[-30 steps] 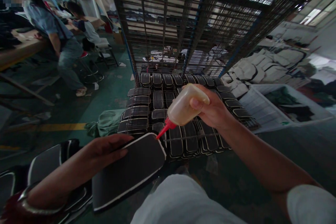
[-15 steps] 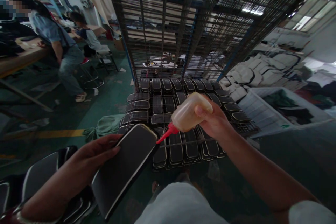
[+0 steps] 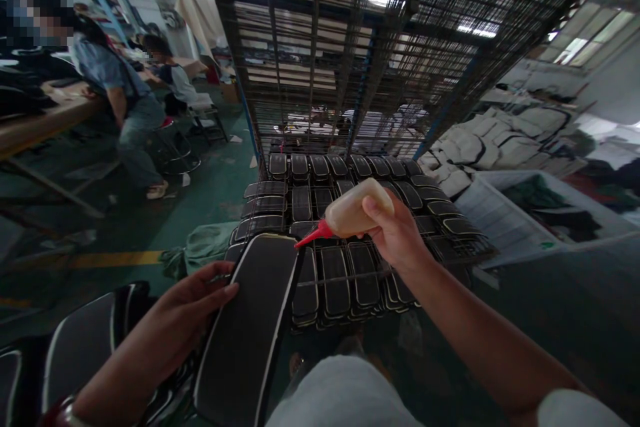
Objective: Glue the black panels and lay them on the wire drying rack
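Observation:
My left hand (image 3: 193, 310) holds a long black pad with a white edge (image 3: 253, 330), fingers curled along its left side, the pad pointing away from me. My right hand (image 3: 395, 237) is closed round a soft yellowish squeeze bottle (image 3: 353, 210). Its red nozzle (image 3: 310, 235) points left and down, with its tip just above the pad's far right corner. Behind both, several similar black pads lie in rows on a wire shelf (image 3: 370, 273).
A tall wire rack (image 3: 350, 67) rises straight ahead. More black pads (image 3: 85, 340) are stacked at lower left. White padded pieces (image 3: 480, 140) and a white bin (image 3: 500, 213) stand at right. Two people sit by a table (image 3: 45, 120) at far left. A green cloth (image 3: 205, 247) lies on the floor.
My left hand has turned the pad from lying crosswise to pointing away from me. The bottle has tilted flatter, its nozzle following the pad's far edge.

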Motion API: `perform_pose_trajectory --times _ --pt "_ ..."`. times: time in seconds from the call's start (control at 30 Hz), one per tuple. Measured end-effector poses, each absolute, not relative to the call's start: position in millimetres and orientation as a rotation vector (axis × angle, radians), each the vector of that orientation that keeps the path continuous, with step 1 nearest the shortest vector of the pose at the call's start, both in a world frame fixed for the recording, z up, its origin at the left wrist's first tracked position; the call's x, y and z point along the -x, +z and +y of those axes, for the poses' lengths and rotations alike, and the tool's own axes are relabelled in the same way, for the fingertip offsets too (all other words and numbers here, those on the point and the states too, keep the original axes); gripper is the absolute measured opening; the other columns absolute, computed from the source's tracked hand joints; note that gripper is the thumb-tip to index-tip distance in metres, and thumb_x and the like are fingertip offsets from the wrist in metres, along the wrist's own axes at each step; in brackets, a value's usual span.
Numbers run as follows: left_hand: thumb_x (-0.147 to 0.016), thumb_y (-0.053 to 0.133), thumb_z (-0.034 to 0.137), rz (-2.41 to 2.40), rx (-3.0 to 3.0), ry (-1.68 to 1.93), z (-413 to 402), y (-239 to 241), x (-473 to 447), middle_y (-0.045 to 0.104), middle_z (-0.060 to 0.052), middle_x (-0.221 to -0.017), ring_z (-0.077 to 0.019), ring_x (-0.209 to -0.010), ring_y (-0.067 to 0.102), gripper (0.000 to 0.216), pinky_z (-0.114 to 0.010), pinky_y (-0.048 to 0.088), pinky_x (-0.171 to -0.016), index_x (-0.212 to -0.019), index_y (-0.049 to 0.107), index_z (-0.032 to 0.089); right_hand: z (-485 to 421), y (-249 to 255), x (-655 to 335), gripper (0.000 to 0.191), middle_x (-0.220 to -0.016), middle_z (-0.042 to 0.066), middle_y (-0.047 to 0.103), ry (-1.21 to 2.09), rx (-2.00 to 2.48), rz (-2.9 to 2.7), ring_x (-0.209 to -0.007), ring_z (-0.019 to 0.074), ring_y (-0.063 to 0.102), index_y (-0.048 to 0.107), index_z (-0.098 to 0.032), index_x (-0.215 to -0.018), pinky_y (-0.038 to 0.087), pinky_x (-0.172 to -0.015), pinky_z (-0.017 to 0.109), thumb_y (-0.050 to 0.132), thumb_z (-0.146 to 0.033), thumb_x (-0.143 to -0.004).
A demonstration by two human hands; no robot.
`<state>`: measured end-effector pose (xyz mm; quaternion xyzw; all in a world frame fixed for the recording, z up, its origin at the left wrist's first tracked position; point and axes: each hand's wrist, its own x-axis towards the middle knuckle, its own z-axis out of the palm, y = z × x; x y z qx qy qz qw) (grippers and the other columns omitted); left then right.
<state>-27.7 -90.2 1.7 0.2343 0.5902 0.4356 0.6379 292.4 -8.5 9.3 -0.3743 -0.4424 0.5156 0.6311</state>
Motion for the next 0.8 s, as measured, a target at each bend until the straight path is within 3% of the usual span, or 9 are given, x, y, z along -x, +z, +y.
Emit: perform_pose_trajectory --times 0.13,0.33,0.47,0.63,0.8 --pt "-0.085 0.066 -0.014 1.38 -0.469 1.017 -89.7 9.5 19.8 0.088 -0.012 -0.081 -0.028 -0.055 0.081 0.035 -0.038 0.066 -0.046 -0.102 0.078 0.014 -18.3 8.3 -289.4 0.049 -0.083 -0.001 0.068 1.232 0.859 -1.009 -0.066 0.0167 0.067 0.073 -0.023 -0.101 0.054 -0.043 0.021 0.099 -0.057 -0.078" --pt "-0.086 0.06 -0.018 1.412 -0.369 1.088 -88.7 26.0 6.2 0.085 -0.007 -0.073 -0.0225 -0.047 0.076 0.037 -0.029 0.061 -0.041 -0.094 0.078 0.013 -38.7 8.1 -281.8 0.052 -0.084 0.0 0.07 1.299 0.857 -1.017 -0.067 0.0177 0.068 0.075 -0.022 -0.108 0.056 -0.045 0.023 0.1 -0.057 -0.078" --pt "-0.089 0.058 -0.017 1.417 -0.363 1.101 -86.3 21.7 7.0 0.084 -0.005 -0.07 -0.0216 -0.046 0.075 0.037 -0.03 0.063 -0.042 -0.093 0.077 0.014 -51.6 2.1 -276.6 0.052 -0.087 0.0 0.071 1.336 0.872 -1.042 -0.068 0.0186 0.067 0.075 -0.024 -0.112 0.056 -0.047 0.025 0.099 -0.057 -0.079" --pt "-0.093 0.062 -0.01 1.392 -0.423 1.104 -83.0 11.3 14.9 0.086 -0.007 -0.075 -0.0191 -0.049 0.076 0.028 -0.027 0.063 -0.044 -0.097 0.077 0.014 -63.5 -12.0 -274.7 0.048 -0.094 0.002 0.074 1.321 0.887 -1.13 -0.081 0.0214 0.069 0.077 -0.028 -0.117 0.061 -0.068 0.032 0.097 -0.056 -0.084" --pt "-0.094 0.065 -0.005 1.388 -0.451 1.115 -78.4 1.1 25.8 0.084 -0.006 -0.074 -0.018 -0.052 0.077 0.022 -0.026 0.065 -0.048 -0.099 0.077 0.013 -73.2 -25.2 -275.9 0.061 -0.111 0.007 0.078 1.318 0.924 -1.248 -0.101 0.0302 0.074 0.073 -0.03 -0.133 0.065 -0.09 0.047 0.093 -0.065 -0.087"
